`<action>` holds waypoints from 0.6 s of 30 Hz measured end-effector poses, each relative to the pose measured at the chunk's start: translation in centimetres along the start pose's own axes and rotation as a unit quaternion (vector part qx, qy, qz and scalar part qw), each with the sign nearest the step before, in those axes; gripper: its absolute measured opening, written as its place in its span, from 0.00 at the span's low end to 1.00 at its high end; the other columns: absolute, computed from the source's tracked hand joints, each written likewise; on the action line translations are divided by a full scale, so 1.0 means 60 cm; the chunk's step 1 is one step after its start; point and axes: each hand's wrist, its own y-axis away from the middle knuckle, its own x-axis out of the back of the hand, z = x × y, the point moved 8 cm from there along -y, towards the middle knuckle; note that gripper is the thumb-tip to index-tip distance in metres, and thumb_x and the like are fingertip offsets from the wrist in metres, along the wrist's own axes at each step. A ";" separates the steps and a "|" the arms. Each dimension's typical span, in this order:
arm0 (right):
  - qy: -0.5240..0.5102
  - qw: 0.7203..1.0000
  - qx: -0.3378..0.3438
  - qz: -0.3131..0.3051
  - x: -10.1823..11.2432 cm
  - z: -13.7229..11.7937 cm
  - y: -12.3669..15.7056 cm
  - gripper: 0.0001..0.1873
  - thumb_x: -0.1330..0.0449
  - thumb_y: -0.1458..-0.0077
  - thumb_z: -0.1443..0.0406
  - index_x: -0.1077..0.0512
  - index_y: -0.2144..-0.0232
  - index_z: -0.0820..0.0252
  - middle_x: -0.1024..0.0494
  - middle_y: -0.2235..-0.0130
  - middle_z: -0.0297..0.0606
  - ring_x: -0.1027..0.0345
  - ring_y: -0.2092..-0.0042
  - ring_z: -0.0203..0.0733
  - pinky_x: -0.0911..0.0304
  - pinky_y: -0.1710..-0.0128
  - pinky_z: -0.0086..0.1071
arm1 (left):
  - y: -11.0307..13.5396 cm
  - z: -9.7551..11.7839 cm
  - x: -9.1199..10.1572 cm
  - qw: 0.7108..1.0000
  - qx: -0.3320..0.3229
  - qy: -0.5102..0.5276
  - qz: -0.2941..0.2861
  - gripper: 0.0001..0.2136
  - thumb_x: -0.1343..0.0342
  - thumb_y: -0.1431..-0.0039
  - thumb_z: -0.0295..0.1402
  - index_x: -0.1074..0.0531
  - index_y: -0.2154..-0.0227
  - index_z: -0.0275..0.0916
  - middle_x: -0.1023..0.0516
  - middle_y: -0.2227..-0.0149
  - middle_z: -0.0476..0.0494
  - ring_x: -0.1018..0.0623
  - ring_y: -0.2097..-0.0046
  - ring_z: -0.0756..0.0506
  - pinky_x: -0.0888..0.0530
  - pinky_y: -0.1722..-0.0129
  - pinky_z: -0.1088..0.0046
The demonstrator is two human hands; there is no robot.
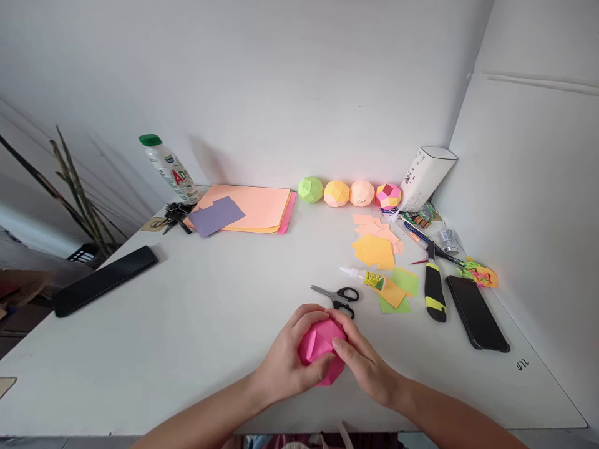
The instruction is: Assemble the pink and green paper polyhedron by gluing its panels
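A pink folded-paper ball point(317, 345) sits between both my hands near the front edge of the white table point(210, 312). My left hand point(285, 362) wraps round its left side with the fingers curled over the top. My right hand point(367, 365) grips its right side, thumb pressed on the front facet. Black-handled scissors point(337, 294) lie just beyond the ball, and a small glue bottle point(367, 278) lies behind them.
Green point(310, 189), yellow point(336, 193), peach point(362, 193) and multicolour point(388, 196) paper balls line the back wall. Coloured paper sheets point(253, 209), cut squares point(377, 246), a utility knife point(434, 290), a phone point(476, 312), a white box point(427, 176), a bottle point(167, 166), keys point(175, 215) and a black bar point(105, 280) lie around.
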 end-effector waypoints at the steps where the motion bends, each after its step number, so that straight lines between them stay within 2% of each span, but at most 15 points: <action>1: 0.003 1.000 0.003 0.001 0.000 -0.001 0.000 0.25 0.50 0.35 0.52 0.43 0.40 0.52 0.39 0.38 0.42 0.46 0.37 0.47 0.47 0.37 0.42 | 0.000 0.002 0.000 1.000 0.002 0.001 0.003 0.19 0.42 0.48 0.30 0.33 0.51 0.40 0.31 0.49 0.37 0.27 0.49 0.39 0.27 0.49 0.58; 7: -0.007 1.000 0.000 -0.010 -0.007 -0.002 0.000 0.26 0.48 0.37 0.52 0.44 0.40 0.51 0.38 0.39 0.41 0.44 0.38 0.48 0.45 0.38 0.43 | -0.002 0.010 0.001 1.000 0.016 -0.001 0.017 0.20 0.42 0.51 0.27 0.33 0.52 0.41 0.30 0.50 0.38 0.26 0.50 0.39 0.25 0.50 0.59; 11: 0.003 1.000 0.011 -0.002 -0.005 -0.010 -0.001 0.24 0.48 0.36 0.55 0.43 0.40 0.51 0.38 0.39 0.41 0.45 0.37 0.48 0.43 0.39 0.42 | -0.001 0.008 -0.002 1.000 -0.002 -0.001 0.003 0.27 0.40 0.56 0.24 0.35 0.49 0.42 0.33 0.47 0.37 0.28 0.47 0.36 0.26 0.49 0.56; 14: 0.029 0.999 0.029 0.001 0.003 -0.015 -0.002 0.21 0.49 0.35 0.56 0.40 0.41 0.51 0.39 0.38 0.42 0.43 0.38 0.47 0.41 0.40 0.42 | 0.004 0.004 -0.010 0.998 -0.011 0.010 -0.054 0.37 0.38 0.58 0.25 0.41 0.42 0.44 0.42 0.39 0.34 0.35 0.39 0.32 0.28 0.45 0.52; 18: 0.051 0.998 0.045 0.009 0.028 -0.015 -0.008 0.21 0.47 0.36 0.57 0.39 0.42 0.51 0.41 0.36 0.42 0.44 0.37 0.48 0.42 0.40 0.42 | 0.013 0.012 -0.021 0.991 -0.048 -0.003 -0.127 0.44 0.41 0.51 0.24 0.57 0.34 0.47 0.58 0.32 0.33 0.51 0.31 0.30 0.38 0.38 0.46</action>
